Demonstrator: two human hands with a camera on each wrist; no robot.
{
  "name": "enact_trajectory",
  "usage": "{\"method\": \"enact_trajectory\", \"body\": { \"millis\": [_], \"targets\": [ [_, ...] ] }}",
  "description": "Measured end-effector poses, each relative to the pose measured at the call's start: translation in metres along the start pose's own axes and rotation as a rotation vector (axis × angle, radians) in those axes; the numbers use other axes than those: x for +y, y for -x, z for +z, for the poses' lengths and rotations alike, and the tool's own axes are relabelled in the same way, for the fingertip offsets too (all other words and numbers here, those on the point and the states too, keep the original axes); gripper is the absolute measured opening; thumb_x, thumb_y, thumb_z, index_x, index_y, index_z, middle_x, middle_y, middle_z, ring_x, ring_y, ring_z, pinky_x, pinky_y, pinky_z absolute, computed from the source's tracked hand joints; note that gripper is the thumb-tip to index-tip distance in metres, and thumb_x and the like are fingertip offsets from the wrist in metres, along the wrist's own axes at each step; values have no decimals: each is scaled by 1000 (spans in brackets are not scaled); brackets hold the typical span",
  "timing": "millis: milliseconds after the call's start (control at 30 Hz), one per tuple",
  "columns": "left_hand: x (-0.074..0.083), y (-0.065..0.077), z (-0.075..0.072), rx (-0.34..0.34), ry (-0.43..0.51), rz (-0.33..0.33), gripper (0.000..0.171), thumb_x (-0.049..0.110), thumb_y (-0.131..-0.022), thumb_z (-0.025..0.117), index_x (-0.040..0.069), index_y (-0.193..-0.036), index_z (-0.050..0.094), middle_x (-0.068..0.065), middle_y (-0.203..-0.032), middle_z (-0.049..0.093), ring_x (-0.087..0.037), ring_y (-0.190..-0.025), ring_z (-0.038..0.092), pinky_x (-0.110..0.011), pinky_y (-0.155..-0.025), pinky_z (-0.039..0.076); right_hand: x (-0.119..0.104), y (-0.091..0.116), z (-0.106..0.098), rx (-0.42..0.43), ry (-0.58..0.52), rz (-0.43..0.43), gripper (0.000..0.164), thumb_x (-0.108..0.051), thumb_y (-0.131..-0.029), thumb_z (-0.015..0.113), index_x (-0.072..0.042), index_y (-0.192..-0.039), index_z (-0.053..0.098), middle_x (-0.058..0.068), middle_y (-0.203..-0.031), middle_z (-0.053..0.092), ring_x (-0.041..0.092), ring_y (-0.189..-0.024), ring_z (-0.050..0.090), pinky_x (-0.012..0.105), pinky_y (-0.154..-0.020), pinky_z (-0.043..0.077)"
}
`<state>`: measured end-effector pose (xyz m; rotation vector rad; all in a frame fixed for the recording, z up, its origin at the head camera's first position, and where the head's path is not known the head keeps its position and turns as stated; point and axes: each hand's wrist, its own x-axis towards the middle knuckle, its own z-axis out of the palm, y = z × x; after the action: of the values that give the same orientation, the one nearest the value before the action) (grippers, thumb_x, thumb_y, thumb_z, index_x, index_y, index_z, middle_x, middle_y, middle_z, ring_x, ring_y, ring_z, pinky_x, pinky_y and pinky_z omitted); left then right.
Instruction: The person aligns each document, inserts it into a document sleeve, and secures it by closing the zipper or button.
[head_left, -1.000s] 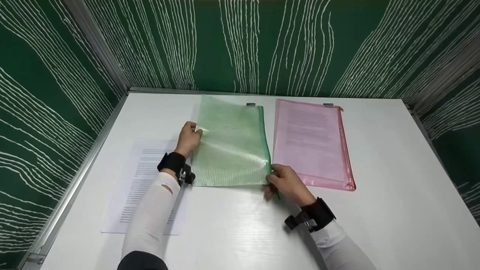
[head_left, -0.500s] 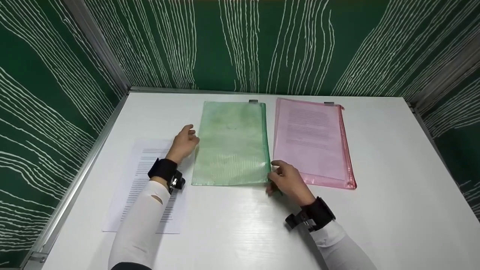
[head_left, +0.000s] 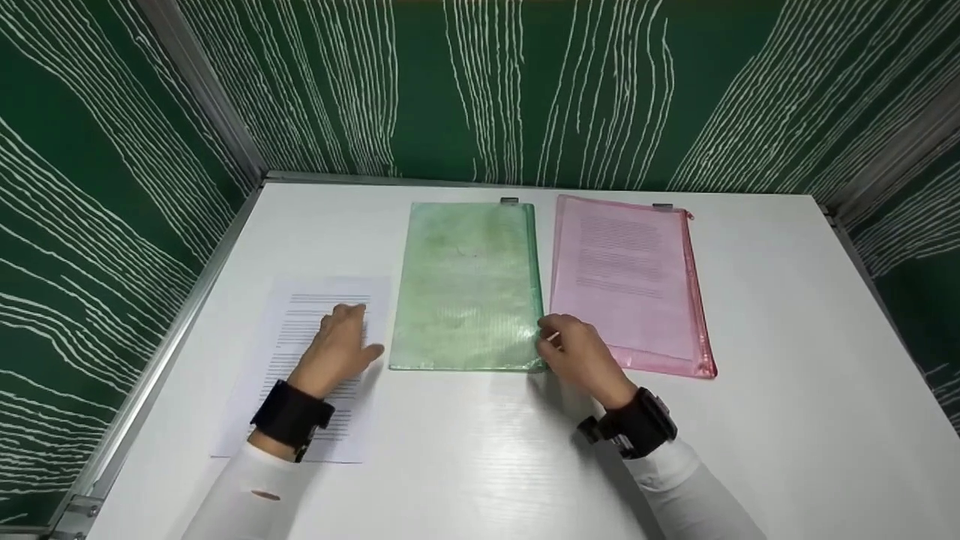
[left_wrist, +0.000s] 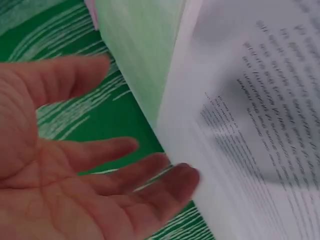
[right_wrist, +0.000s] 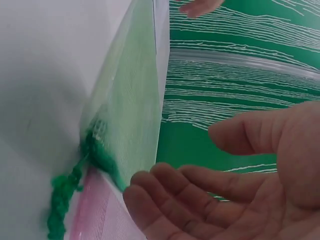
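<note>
A green translucent zip folder [head_left: 469, 285] lies flat in the middle of the table, its darker zip edge to the right. My left hand [head_left: 337, 352] hovers over a printed sheet of paper [head_left: 289, 322]; in the left wrist view its fingers [left_wrist: 150, 175] are loosely spread with nothing held. Beside the folder's near right corner is my right hand [head_left: 581, 356], fingers bent but relaxed. The right wrist view shows a gap between thumb and fingers [right_wrist: 165, 195], and a fuzzy green cord [right_wrist: 60, 205] hanging at the zip end. Whether that hand touches the folder I cannot tell.
A pink zip folder [head_left: 626, 322] with printed paper inside lies right of the green one. The white table [head_left: 480, 465] ends at green walls [head_left: 420, 90] with white wavy lines, behind and on both sides.
My left hand let go of the green folder's left edge and moved left and nearer, over the printed sheet. The folder settled flat. My right hand stayed near its corner and loosened.
</note>
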<state>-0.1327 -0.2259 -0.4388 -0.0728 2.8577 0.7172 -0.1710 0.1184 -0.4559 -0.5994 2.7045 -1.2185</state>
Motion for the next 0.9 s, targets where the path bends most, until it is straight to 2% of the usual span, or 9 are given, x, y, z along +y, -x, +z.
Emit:
{"method": "enact_trajectory", "body": {
  "millis": [133,300,600,900],
  "targets": [
    [-1,20,8,-59,-89,-53,84,24,-81,77,-14,-142,34,-36,-140,34,-53,-126,37,-59,-103,36,-5,-3,6,-50,-17,-40,28,-5,-89,60,7,-114,64,14,-99,68,24,-84,67,36,-73,55],
    [-8,30,18,-55,-134,-103,95,29,-70,86,-15,-139,38,-36,-128,42,-49,-110,45,-57,-89,45,-10,-5,15,-105,-35,-78,28,-6,-90,61,6,-116,64,17,-105,67,24,-86,67,36,-76,55],
    [-12,32,30,4,-189,-116,93,31,-64,90,-18,-130,46,-35,-111,48,-46,-99,48,-55,-73,50,-16,-6,29,-140,-46,-151,25,-4,-90,60,6,-112,65,14,-98,68,24,-83,67,34,-74,55],
    [-13,31,36,54,-225,-91,89,32,-62,91,-20,-122,50,-33,-105,51,-47,-97,49,-53,-70,51,-18,-6,46,-183,-74,-151,24,-5,-91,60,6,-112,65,13,-99,68,23,-85,67,32,-75,55]
  ]
}}
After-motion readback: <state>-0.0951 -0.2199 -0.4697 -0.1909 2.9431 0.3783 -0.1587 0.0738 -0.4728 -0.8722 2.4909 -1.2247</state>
